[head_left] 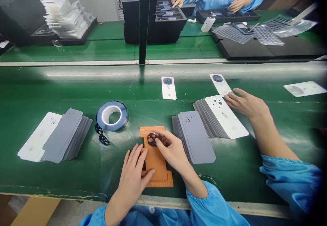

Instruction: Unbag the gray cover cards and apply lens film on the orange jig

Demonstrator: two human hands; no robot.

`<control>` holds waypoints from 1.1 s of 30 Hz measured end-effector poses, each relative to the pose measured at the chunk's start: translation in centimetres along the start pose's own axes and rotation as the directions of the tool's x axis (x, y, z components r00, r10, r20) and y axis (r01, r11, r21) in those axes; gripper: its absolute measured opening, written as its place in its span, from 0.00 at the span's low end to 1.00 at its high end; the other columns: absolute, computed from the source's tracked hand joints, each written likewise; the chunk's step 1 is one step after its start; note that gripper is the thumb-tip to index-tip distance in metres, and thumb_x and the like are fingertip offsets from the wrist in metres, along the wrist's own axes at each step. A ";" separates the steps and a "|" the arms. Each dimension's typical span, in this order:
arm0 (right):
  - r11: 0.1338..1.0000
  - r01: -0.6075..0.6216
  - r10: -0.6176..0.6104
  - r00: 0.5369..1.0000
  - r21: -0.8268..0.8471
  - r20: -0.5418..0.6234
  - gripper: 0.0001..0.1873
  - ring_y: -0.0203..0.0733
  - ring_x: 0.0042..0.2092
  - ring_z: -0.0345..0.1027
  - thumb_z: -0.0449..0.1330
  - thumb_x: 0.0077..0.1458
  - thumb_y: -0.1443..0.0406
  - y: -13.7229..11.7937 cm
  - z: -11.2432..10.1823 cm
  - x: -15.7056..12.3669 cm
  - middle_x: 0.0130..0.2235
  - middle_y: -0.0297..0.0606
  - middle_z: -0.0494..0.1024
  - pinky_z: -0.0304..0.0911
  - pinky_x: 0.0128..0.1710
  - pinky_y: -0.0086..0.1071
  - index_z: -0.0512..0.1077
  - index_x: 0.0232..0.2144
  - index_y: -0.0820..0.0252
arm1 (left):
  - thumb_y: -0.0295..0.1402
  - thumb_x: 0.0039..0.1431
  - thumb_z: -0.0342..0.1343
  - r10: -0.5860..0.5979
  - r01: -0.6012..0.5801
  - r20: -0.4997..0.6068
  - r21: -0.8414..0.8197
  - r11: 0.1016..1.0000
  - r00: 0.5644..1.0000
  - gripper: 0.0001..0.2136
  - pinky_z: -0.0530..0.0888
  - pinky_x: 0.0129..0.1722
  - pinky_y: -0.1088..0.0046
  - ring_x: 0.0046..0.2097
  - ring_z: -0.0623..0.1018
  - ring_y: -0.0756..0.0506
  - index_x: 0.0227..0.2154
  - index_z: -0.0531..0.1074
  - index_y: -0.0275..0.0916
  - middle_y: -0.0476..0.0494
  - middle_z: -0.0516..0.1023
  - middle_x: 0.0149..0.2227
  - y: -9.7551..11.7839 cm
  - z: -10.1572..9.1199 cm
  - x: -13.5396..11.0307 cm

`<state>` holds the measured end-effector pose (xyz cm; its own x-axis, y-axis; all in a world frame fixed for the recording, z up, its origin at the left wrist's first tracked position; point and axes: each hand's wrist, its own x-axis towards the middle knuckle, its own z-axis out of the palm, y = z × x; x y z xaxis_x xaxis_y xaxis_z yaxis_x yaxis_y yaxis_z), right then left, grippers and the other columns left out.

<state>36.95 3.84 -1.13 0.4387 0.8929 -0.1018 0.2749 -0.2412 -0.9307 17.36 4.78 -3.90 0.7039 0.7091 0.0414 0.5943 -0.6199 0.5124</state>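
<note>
An orange jig plate lies in front of me on the green bench. My left hand rests flat along its left side, fingers stretched out and holding nothing. My right hand is over its upper part, thumb and fingers pinching the right edge of a black round sticker with holes. Left of the jig stands a roll of blue-edged tape, with two similar black stickers beside it. Close to my right hand is a stack of grey phone-back sheets.
A co-worker's hand touches a white panel beyond another stack. More sheets lie at left. One white panel lies ahead. Behind a metal rail stand black trays and a person in blue.
</note>
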 end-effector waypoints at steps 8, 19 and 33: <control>0.991 0.012 -0.009 1.000 -0.136 0.019 0.18 0.36 0.24 0.60 0.58 0.55 0.66 0.4 0.8 -1.3 0.22 0.28 0.66 0.61 0.27 0.30 0.76 0.48 0.58 | 0.32 0.59 0.56 -0.229 0.192 -0.088 -0.309 0.931 0.969 0.15 0.74 0.54 0.57 0.55 0.75 0.37 0.49 0.69 0.41 0.36 0.75 0.52 0.5 -3.2 0.3; 0.952 0.088 -0.106 0.993 -0.294 -0.044 0.18 0.44 0.38 0.72 0.56 0.55 0.67 0.6 2.1 -1.4 0.40 0.40 0.79 0.68 0.39 0.37 0.73 0.48 0.58 | 0.33 0.58 0.56 -0.440 0.396 0.018 -0.469 0.789 0.898 0.03 0.69 0.31 0.74 0.29 0.75 0.50 0.33 0.67 0.41 0.51 0.75 0.30 -0.6 -2.9 5.5; 0.932 0.136 -0.164 0.985 -0.337 -0.058 0.17 0.46 0.43 0.73 0.55 0.58 0.67 0.7 2.4 -1.9 0.42 0.42 0.77 0.68 0.42 0.38 0.73 0.48 0.57 | 0.33 0.57 0.56 -0.457 0.421 0.004 -0.399 0.815 0.889 0.04 0.69 0.30 0.73 0.27 0.73 0.50 0.31 0.67 0.42 0.51 0.75 0.29 -0.1 -2.8 5.9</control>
<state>34.25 2.90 -2.41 0.4361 0.8970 0.0727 0.6038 -0.2318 -0.7626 20.34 9.99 -1.30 0.3557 0.9128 -0.2009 0.6251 -0.0725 0.7772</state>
